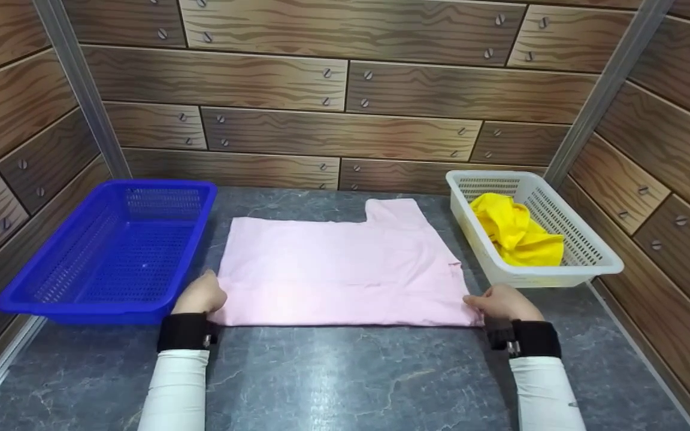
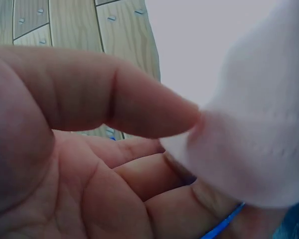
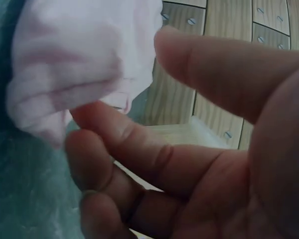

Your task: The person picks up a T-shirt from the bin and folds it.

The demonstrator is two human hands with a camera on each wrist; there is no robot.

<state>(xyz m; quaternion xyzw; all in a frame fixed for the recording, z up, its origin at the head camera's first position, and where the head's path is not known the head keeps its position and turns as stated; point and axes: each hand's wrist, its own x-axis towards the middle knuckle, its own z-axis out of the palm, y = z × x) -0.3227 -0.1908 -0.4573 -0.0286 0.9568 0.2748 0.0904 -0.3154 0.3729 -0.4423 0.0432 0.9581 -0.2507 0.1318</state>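
A pink T-shirt (image 1: 321, 257) lies on the table, folded lengthwise, with its sleeve (image 1: 396, 212) pointing away at the upper right. At the near left corner my left hand (image 1: 200, 294) pinches the cloth; the left wrist view shows the thumb (image 2: 154, 107) pressing the pink fabric (image 2: 254, 149) against the fingers. My right hand (image 1: 505, 302) is at the near right corner. In the right wrist view, its index finger (image 3: 124, 132) touches the underside of the cloth (image 3: 65, 64), while the thumb (image 3: 204, 62) stands apart from the fingers.
A blue plastic basket (image 1: 196, 239) stands at the left, close beside my left hand. At the right back is a white basket (image 1: 581, 272) holding a yellow cloth (image 1: 516, 233). Wood-patterned walls (image 1: 273, 84) enclose the grey marbled table (image 1: 345, 383) at the back and sides.
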